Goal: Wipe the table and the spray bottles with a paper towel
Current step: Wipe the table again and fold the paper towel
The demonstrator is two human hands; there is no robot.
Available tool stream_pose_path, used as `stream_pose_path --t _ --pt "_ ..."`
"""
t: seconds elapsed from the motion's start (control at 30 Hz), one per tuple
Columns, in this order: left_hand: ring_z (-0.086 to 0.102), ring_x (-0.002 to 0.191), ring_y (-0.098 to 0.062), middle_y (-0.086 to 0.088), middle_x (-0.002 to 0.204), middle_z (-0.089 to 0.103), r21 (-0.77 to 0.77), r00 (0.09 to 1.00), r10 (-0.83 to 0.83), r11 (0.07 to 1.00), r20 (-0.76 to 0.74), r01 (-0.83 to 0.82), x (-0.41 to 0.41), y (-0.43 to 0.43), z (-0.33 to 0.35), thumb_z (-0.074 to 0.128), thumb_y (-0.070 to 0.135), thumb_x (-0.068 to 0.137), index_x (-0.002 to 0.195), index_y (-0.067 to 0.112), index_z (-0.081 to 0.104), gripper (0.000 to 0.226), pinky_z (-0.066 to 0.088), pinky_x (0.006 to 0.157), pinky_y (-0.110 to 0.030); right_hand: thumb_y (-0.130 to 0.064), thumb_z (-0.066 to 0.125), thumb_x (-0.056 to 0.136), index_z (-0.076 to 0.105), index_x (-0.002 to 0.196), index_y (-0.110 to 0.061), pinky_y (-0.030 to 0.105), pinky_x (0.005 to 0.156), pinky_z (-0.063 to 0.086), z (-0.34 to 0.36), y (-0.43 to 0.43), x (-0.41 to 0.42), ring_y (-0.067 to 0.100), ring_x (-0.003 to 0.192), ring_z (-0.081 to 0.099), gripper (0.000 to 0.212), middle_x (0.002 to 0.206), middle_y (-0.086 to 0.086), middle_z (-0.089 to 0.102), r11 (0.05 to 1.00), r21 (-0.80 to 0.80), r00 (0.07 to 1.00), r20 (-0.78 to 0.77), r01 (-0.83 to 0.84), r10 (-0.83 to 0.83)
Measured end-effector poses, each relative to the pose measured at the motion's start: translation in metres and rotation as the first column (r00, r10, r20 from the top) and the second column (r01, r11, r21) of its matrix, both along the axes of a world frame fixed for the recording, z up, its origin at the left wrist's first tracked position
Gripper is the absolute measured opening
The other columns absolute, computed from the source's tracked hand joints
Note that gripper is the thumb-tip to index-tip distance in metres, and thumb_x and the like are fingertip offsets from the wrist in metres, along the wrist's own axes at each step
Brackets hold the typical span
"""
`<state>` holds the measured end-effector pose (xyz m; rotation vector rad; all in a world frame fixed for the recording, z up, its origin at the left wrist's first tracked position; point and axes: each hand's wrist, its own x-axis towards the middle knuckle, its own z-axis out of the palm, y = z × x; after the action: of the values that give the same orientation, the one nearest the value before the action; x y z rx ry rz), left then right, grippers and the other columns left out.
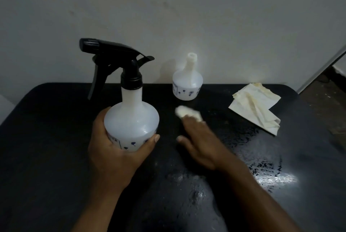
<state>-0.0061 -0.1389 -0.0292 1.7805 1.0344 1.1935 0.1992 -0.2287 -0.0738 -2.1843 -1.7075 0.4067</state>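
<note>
On the black table (46, 138), wet and glinting toward its right side, the left hand (112, 149) grips an upright white spray bottle (131, 119) with a black trigger head. Beside it, the blurred right hand (200, 138) presses a wadded paper towel (185, 113) flat. Behind stands a capless bottle (187, 84); at right lies a stained crumpled towel (256, 108), before a pale wall (187, 7).

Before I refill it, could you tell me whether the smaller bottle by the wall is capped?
Uncapped: the smaller bottle stands upright with a bare, open neck and no trigger head.
</note>
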Motion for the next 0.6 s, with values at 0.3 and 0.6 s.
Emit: stream_pose_path --t 0.3,0.6 --pt "0.05 0.103 0.014 0.015 0.122 0.051 -0.006 1.0 0.006 1.0 0.014 -0.006 -0.004 0.002 0.002 0.085 0.059 0.044 0.129 0.038 0.041 0.098 0.045 0.074 -0.001 -0.048 0.038 0.1 0.029 0.15 -0.007 0.034 0.117 0.019 -0.005 -0.001 0.011 0.027 0.143 0.03 0.065 0.156 0.016 0.033 0.961 0.088 0.962 0.059 0.262 -0.268" --pt "0.052 0.105 0.003 0.009 0.127 0.05 0.023 0.998 0.064 0.998 0.029 -0.065 -0.017 0.019 0.008 0.08 0.059 0.047 0.133 0.027 0.042 0.1 0.044 0.076 0.001 -0.047 0.03 0.102 0.013 0.154 -0.009 0.031 0.118 -0.005 -0.003 -0.017 -0.02 0.023 0.151 0.002 0.067 0.164 0.013 0.006 0.981 -0.116 0.987 0.061 0.156 -0.15"
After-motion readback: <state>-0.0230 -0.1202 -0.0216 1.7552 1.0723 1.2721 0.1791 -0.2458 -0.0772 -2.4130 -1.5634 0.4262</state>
